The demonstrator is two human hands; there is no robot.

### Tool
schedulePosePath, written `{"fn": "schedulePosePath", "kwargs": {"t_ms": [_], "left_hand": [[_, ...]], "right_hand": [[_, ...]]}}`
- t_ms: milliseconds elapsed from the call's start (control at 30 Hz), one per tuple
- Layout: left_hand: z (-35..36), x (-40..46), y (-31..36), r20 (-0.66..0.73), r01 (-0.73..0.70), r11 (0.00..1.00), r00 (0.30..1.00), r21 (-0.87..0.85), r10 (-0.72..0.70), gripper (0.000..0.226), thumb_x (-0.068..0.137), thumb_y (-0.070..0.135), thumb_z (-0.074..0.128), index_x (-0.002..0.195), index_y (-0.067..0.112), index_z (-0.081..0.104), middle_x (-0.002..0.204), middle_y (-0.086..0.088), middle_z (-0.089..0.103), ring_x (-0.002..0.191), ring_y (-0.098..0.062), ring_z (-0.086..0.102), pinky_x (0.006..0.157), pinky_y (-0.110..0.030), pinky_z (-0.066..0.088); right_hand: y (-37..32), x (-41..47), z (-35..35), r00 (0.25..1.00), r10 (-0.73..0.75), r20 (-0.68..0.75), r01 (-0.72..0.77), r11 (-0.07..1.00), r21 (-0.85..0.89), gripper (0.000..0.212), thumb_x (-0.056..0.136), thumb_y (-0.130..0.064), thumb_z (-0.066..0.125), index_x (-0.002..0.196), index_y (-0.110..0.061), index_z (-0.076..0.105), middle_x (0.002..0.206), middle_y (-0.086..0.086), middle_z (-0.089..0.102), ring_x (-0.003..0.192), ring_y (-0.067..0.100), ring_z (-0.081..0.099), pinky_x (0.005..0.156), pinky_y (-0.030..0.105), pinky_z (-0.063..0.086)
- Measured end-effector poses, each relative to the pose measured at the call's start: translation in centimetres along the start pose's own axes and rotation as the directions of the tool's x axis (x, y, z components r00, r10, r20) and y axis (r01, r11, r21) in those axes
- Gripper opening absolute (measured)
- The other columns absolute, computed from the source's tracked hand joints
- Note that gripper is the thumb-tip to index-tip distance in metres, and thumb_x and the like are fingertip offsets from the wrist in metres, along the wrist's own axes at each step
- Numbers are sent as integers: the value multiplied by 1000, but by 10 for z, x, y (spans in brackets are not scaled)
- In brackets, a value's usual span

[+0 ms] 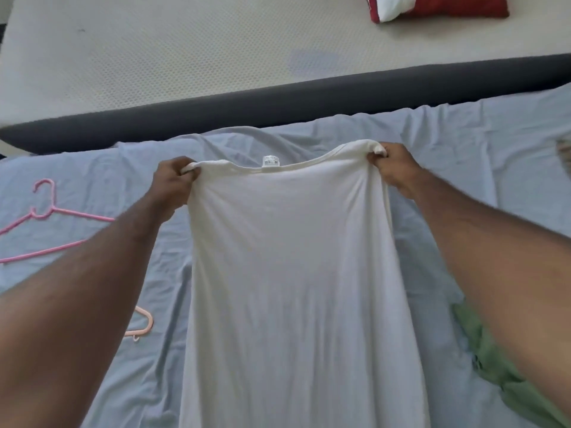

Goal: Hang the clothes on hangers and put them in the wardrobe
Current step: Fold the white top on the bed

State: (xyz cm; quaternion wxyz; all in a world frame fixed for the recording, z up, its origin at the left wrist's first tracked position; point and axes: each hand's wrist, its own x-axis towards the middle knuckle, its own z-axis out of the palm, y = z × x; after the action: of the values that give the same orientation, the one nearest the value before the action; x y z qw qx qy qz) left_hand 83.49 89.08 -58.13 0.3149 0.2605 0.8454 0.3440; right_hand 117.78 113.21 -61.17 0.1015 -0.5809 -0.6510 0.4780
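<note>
A white garment (293, 257) hangs stretched between both my hands above the bed, its label showing at the middle of the top edge. My left hand (173, 183) grips the top left corner with curled fingers. My right hand (395, 168) grips the top right corner the same way. A pink hanger (46, 211) lies on the sheet to the left, partly behind my left forearm. A paler peach hanger (143, 324) lies lower left, mostly hidden by that arm.
A light blue sheet (463, 149) covers the bed under the garment. A green garment (500, 366) lies crumpled at the lower right. Beyond is a beige mattress (154, 57) with a dark grey edge, and a red and white pillow (432, 7) on it.
</note>
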Motion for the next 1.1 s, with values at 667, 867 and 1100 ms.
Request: {"fn": "schedulePosePath", "kwargs": {"t_ms": [667,867,1100], "left_hand": [[100,119,-94,-27,108,994,994,-13,-108,30,99,20,57,70,20,51,67,6,42,58,-7,39,46,-21,33],[108,113,-102,-126,18,998,992,67,-9,27,96,23,56,70,22,50,67,9,44,60,-7,40,47,-15,33],[106,51,-107,-312,-62,997,947,50,75,45,90,36,65,127,15,51,99,-1,58,88,-13,55,77,-15,43]], "right_hand": [[80,107,77,982,134,-136,-125,990,70,38,94,-19,65,130,-8,65,124,7,68,106,12,61,90,22,45],[85,109,83,980,75,-183,-82,996,-29,35,94,-24,64,125,-9,68,123,10,70,115,24,64,91,25,46],[85,79,75,978,-59,-202,73,995,61,57,82,-32,78,130,-27,48,112,-8,59,96,10,60,88,21,49]]}}
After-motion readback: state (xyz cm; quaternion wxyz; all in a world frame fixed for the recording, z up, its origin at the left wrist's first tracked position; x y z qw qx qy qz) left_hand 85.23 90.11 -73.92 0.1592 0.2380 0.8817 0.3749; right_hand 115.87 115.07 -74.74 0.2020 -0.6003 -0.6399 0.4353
